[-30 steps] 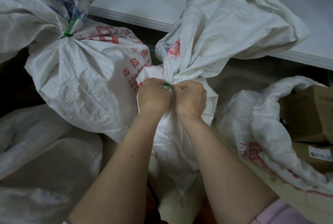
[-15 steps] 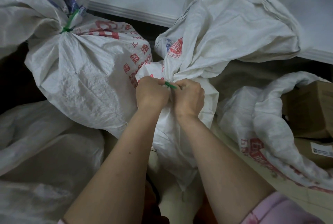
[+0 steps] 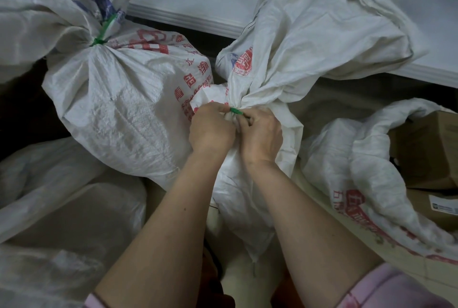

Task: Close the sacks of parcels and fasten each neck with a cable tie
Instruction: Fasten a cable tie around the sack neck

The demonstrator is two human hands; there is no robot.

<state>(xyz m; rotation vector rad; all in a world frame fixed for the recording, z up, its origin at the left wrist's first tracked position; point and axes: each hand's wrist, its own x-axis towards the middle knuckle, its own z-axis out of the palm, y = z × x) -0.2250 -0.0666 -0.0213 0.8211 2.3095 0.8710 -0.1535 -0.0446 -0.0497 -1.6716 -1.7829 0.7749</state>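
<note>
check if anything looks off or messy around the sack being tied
Nothing looks damaged or spilled. Both hands, left hand and right hand, pinch the green cable tie at the gathered sack neck. The only loose end: the open sack at right, cardboard boxes showing.

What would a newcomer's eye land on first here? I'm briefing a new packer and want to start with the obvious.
First, the two hands at the centre: the left hand and right hand pinch a green cable tie at the gathered neck of a white woven sack. Next, upper left, a second sack already cinched with its own green tie. At the right, an open sack lies beside cardboard boxes.
</note>
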